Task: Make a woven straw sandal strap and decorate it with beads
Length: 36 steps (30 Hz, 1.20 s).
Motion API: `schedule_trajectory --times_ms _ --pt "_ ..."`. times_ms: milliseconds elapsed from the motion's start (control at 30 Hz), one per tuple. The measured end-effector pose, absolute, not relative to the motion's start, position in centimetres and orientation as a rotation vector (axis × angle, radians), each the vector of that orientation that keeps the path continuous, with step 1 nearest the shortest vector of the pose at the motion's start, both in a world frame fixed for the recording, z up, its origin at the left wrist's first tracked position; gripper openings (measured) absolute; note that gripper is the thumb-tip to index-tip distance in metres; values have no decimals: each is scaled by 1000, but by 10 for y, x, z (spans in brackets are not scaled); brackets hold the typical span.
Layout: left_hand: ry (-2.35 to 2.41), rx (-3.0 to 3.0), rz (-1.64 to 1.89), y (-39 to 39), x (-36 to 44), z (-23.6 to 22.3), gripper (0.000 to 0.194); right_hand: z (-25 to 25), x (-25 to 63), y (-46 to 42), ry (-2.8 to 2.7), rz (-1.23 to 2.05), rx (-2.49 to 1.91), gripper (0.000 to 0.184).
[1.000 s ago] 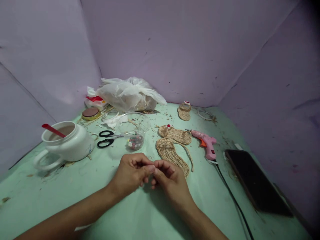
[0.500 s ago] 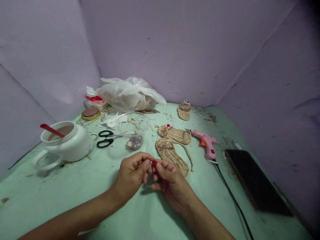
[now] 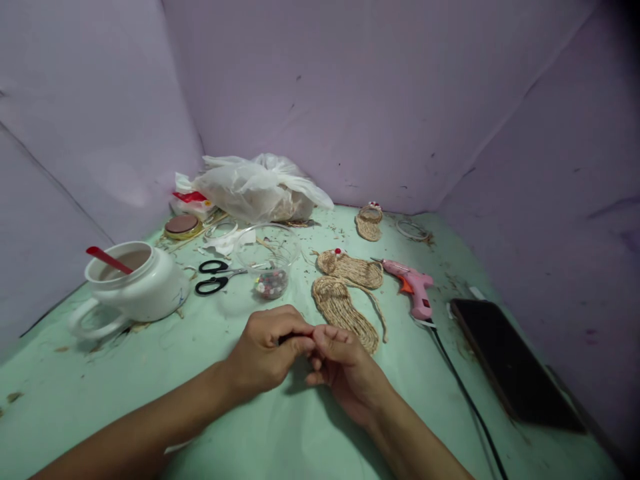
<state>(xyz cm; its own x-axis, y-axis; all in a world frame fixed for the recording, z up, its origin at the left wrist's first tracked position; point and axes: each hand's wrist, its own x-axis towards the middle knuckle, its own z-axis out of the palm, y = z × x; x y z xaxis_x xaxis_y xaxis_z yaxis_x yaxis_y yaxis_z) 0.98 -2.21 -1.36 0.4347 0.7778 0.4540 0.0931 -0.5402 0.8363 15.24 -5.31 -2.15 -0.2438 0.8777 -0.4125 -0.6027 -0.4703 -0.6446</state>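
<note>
My left hand point(image 3: 273, 347) and my right hand point(image 3: 345, 360) meet above the table, both closed in a pinch with their fingertips touching. Between them is a small red bead point(image 3: 313, 335), almost wholly covered by the fingers. Just beyond my right hand lies a braided straw slipper sole point(image 3: 345, 310) with a loose cord end. Behind it is a second straw sole point(image 3: 350, 269), which bears a red and white ornament point(image 3: 337, 252). A clear plastic tub point(image 3: 270, 283) with red, white and dark beads in its bottom stands beyond my left hand.
Black-handled scissors point(image 3: 213, 277) lie beside a white mug point(image 3: 150, 287) at left. A pink glue gun point(image 3: 413, 283), its cord and a dark phone point(image 3: 515, 367) lie at right. Farther back are a plastic bag point(image 3: 260, 190) and a small straw slipper point(image 3: 369, 223).
Half a second ago the red bead showed plainly between my fingertips; now the fingers close over it. My left thumb has shifted right, against my right fingertips. Objects on the table stay put.
</note>
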Motion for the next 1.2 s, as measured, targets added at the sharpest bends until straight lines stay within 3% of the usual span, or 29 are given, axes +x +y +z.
schedule_trajectory --times_ms 600,767,833,967,1200 --pt "827 1914 972 -17 5 -9 10 -19 149 -55 -564 1759 -1004 36" --pt "884 1818 868 -19 4 -9 11 -12 158 -50 -823 1696 -1195 47" --pt "919 1719 913 -20 4 -13 10 -7 173 -46 -898 1504 -1271 40" --pt "972 1584 930 -21 6 -22 12 4 234 -38 -934 713 -1562 29" --pt "997 1579 838 -20 13 -22 14 -2 323 -15 -976 601 -1981 20"
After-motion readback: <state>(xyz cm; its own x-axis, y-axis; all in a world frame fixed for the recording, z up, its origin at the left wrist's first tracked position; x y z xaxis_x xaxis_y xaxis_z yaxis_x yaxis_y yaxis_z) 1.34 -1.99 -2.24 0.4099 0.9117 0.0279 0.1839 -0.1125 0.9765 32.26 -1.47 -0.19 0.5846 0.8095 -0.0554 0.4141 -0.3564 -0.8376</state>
